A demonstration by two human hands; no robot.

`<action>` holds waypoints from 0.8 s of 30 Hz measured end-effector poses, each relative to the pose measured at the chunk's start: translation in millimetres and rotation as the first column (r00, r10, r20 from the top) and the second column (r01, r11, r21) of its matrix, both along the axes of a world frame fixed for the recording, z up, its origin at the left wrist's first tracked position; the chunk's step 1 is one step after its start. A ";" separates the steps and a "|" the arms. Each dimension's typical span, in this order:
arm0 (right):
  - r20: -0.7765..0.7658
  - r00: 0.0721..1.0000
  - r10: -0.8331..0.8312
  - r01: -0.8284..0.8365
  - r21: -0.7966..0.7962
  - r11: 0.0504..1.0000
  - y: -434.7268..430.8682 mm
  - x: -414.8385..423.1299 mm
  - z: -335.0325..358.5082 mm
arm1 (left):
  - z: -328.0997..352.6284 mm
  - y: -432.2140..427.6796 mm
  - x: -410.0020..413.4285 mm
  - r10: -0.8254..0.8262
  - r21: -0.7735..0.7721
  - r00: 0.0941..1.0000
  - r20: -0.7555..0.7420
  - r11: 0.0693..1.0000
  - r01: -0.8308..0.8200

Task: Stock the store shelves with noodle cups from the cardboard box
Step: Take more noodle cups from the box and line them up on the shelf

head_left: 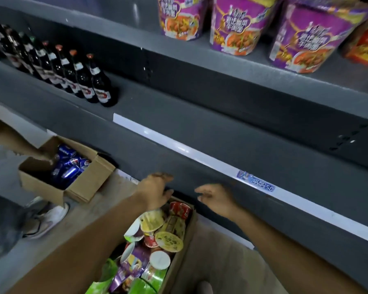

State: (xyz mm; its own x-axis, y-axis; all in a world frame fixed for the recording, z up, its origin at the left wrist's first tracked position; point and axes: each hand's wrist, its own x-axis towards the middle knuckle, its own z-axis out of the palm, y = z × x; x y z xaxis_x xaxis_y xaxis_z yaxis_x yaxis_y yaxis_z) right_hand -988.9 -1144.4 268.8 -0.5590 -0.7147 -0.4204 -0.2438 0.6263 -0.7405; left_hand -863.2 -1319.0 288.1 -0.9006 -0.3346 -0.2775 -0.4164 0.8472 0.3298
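A cardboard box (184,249) on the floor below me holds several noodle cups (168,240) in purple, green, yellow and red, lying jumbled. My left hand (156,193) hovers over the far end of the box with loosely bent fingers and holds nothing. My right hand (216,198) hangs just right of the box, in front of the lower shelf edge, fingers relaxed and empty. Three purple noodle cups (238,28) stand upright on the upper shelf (263,66), with a red cup (365,41) at the far right.
Dark glass bottles (77,75) line the left of the middle shelf (200,128). A second cardboard box (87,181) with blue soda cans (70,164) sits on the floor at left, where another person's arm (11,139) reaches in and their shoe (49,217) stands beside it.
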 end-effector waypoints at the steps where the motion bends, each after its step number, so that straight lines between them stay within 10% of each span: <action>1: -0.004 1.000 0.001 -0.001 0.020 1.000 1.6 2.0 -14.0 | -11.9 0.8 3.4 0.015 0.010 1.000 0.012 1.000 -0.015; 24: 0.096 0.995 0.021 -0.045 0.256 0.966 7.0 48.6 -243.4 | -266.4 29.8 47.4 0.172 0.173 0.914 0.366 0.953 -0.249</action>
